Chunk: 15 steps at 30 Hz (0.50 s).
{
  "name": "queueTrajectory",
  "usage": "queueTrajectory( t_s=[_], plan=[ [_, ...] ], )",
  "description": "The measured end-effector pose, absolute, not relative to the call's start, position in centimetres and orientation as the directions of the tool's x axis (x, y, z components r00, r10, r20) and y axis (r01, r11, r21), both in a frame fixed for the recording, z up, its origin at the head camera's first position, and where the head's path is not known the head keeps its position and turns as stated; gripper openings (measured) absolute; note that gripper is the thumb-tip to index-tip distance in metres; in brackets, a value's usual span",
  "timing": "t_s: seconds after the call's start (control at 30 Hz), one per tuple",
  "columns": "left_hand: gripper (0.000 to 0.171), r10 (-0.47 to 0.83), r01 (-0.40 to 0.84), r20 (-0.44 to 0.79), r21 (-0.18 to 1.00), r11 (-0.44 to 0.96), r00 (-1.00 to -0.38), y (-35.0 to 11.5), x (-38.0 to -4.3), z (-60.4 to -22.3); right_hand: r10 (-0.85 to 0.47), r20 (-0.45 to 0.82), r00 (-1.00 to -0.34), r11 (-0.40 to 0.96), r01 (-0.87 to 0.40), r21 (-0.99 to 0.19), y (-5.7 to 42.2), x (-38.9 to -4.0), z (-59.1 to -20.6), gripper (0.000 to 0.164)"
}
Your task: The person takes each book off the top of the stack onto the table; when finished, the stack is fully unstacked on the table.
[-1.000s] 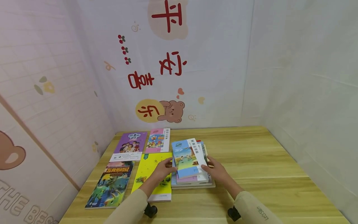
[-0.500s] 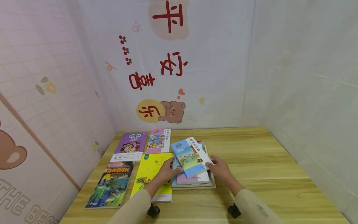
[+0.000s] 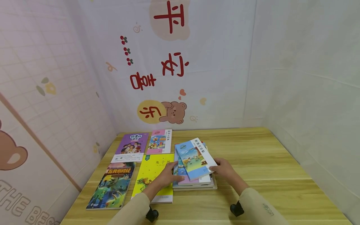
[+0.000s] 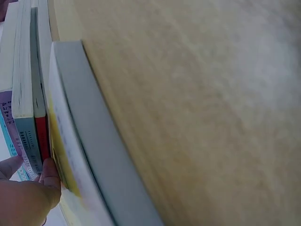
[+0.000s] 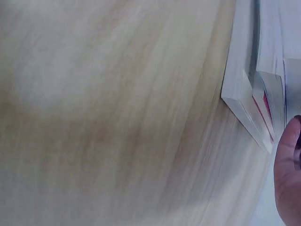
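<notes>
A blue storybook [image 3: 194, 159] with a white title strip lies tilted on top of a stack of books [image 3: 194, 187]. My right hand [image 3: 225, 172] pinches its lower right corner, thumb on the cover. In the right wrist view only part of the right hand [image 5: 288, 174] shows, beside the page edges. My left hand [image 3: 166, 178] is at the stack's left side, its thumb beside the pink book [image 3: 185, 179] under the blue one. In the left wrist view, the left hand's fingertips [image 4: 51, 173] touch near a red spine [image 4: 42, 136].
To the left lie a yellow book [image 3: 152, 172], a dark comic-style book [image 3: 112, 187], a purple book [image 3: 130, 147] and a pink-and-white book [image 3: 159, 142]. The wooden table [image 3: 253, 175] meets printed cloth walls [image 3: 213, 62] at the back and sides.
The blue storybook has turned and slid right on the stack, with the right hand moving along with it. The left hand has come away from its left edge.
</notes>
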<state>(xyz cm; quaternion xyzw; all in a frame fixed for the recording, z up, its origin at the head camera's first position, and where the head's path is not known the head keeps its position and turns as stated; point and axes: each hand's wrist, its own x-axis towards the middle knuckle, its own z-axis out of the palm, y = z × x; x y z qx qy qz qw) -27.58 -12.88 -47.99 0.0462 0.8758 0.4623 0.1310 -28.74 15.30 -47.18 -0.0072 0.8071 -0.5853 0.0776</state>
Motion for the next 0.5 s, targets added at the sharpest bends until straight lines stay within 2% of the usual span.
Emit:
queueTrajectory(
  t_s=[0.23, 0.5],
  plan=[
    [0.089, 0.229, -0.031, -0.199, 0.815, 0.579, -0.953, -13.1, -27.4, -47.7, -0.118, -0.19, -0.975, 0.14, 0.173, -0.975, 16.6, -28.6, -47.3, 0.053],
    [0.093, 0.291, 0.03, -0.197, 0.779, 0.626, -0.936, -13.9, -27.1, -47.8, -0.124, -0.197, -0.973, 0.021, 0.196, -0.98, 17.6, -28.8, -46.6, 0.054]
  ],
)
